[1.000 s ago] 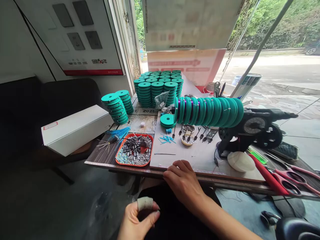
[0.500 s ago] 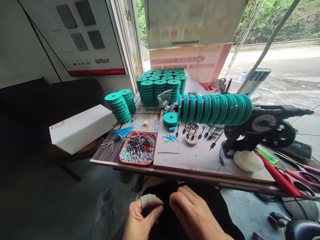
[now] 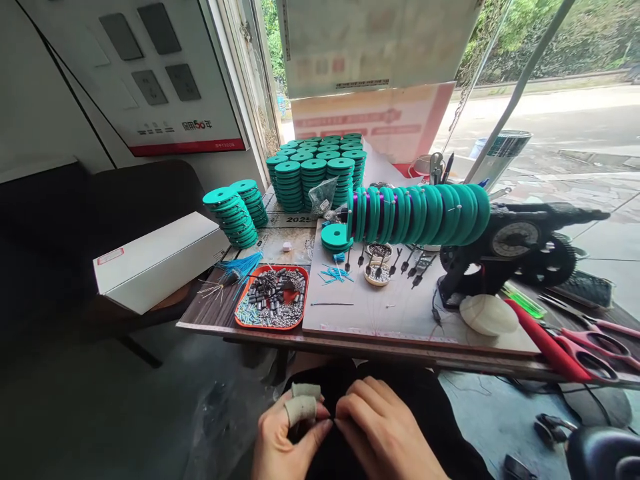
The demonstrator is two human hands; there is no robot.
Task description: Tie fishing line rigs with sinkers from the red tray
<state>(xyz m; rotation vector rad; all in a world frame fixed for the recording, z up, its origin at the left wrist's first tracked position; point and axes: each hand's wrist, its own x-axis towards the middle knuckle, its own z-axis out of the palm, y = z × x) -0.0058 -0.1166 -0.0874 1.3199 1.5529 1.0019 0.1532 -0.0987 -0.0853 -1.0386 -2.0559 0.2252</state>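
My left hand (image 3: 295, 433) is over my lap, thumb and forefinger pinched together, with pale finger covers (image 3: 301, 408) on two fingers. Close beside it, my right hand (image 3: 377, 427) has its fingers curled in, their tips almost meeting the left thumb. Whatever the two hands pinch is too small or too hidden to make out. Beyond them is the table, with a row of green foam spools (image 3: 420, 215) lined up on a black hand-cranked device (image 3: 515, 240). Small swivel-like pieces hang below the spools.
An orange tray (image 3: 273, 327) of small metal parts sits at the table's front left. Stacked green spools (image 3: 315, 180) stand behind, and a white box (image 3: 160, 260) lies left. Pink-handled scissors (image 3: 595, 347) and a white oval piece (image 3: 489, 315) are on the right.
My hands have drawn closer together, and a second finger cover now shows on the left hand. The whole view has shifted slightly, moving the table items left.
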